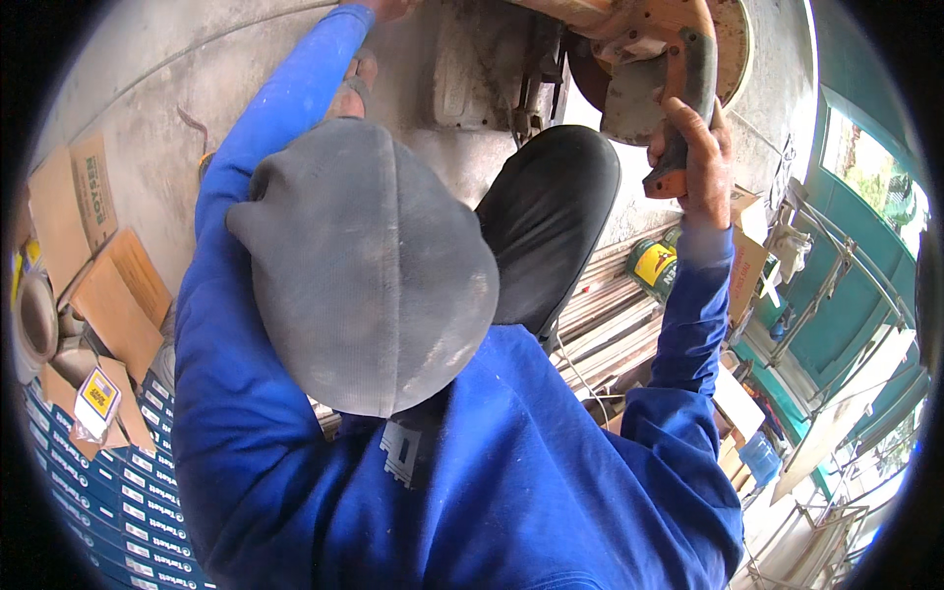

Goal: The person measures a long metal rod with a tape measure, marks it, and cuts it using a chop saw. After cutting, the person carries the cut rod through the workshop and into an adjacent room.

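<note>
From the head cam, the right hand [703, 162] is wrapped around the black-and-orange handle [696, 79] of what looks like a cut-off saw [644, 39], fingers curled right round the grip. That saw sits up at the top right, partly cut off by the frame, with a round guard [733, 49] off to its right and a dusty dark metal base [472, 69] to its left on the grey concrete floor [147, 123]. The left hand [391, 8] barely makes it in at the top edge, so I honestly can't tell if it's gripping anything. Just below it there's a foot [356, 88] with a dark strap across it. A big rounded grey cloth shape [369, 265] with a seam down the middle blocks a lot of the blue shirt [551, 462], can't say for sure what it is, and a black-trousered knee [556, 206] pokes up beside it. Over on the left: opened cardboard boxes [123, 295] above a stack of dark blue packs [108, 521]. Right side has long thin strips [610, 329], a green container [654, 264] with a yellow label, a blue jug [759, 457] and a teal wall [836, 226].
</note>
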Demonstrator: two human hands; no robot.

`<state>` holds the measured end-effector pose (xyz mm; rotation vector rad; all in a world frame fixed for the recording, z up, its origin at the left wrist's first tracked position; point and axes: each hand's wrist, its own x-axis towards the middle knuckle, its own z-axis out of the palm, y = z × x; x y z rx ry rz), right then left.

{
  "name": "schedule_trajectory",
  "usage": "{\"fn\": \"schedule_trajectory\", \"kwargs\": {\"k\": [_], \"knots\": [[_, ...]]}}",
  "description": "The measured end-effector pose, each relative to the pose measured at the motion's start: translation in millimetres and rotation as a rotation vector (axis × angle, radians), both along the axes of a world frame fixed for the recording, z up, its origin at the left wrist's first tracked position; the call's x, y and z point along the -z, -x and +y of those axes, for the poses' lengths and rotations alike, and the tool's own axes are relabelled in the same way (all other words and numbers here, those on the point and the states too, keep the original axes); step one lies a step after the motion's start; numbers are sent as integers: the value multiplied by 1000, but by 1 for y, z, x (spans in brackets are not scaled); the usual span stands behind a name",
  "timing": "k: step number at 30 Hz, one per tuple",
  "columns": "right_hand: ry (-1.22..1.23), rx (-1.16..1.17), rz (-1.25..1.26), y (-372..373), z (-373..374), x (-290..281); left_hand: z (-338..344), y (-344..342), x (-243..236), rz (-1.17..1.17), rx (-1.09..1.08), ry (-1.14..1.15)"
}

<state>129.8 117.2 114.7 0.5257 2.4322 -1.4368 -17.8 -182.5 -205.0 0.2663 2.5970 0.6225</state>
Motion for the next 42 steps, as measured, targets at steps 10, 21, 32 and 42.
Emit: {"fn": "schedule_trajectory", "kwargs": {"k": [10, 21, 32, 42], "knots": [[85, -20, 54, 8, 1, 5, -10, 9, 34, -3, 81, -88], [172, -27, 113, 8, 6, 5, -29, -9, 2, 84, 4, 92], [178, -21, 83, 7, 11, 6, -80, -39, -72, 391, -354, 339], [121, -63, 217, 6, 15, 18, -38, -2, -425, 771, 26, -446]]}}
